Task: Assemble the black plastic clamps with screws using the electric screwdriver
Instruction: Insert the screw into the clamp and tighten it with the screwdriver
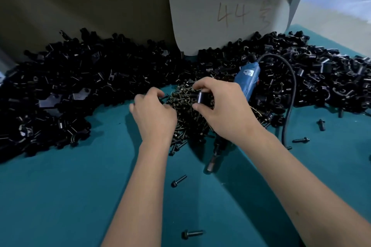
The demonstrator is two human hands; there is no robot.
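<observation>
Both hands work over the screw pile (187,114) at the middle of the teal table (70,196). Right hand (222,110) pinches a black clamp (201,97) between thumb and fingertips, held just above the screws. Left hand (154,114) has its fingers curled at the pile's left edge, with a dark screw (163,97) poking out at the fingertips; it looks pinched there, though the grip itself is hidden behind the knuckles. The screwdriver (248,80) (blue body, black cord looping off to the right) lies untouched on the table behind and under the right wrist, its bit end (212,163) pointing toward the person. Loose clamps lie heaped in a wide band along the back, a bigger heap (60,90) on the left and another (321,78) on the right, either side of a grey card (226,12) marked "44". Stray screws dot the near table, one (178,181) below the pile, another (192,234) closer in. Step in hand, by the look of it: gathering one clamp and one screw, driving not yet begun. Next move would call for seating the screw in the clamp's hole, then passing the clamp to one hand so the other is free to take up the screwdriver. Risk: the screw slipping back into the pile.
</observation>
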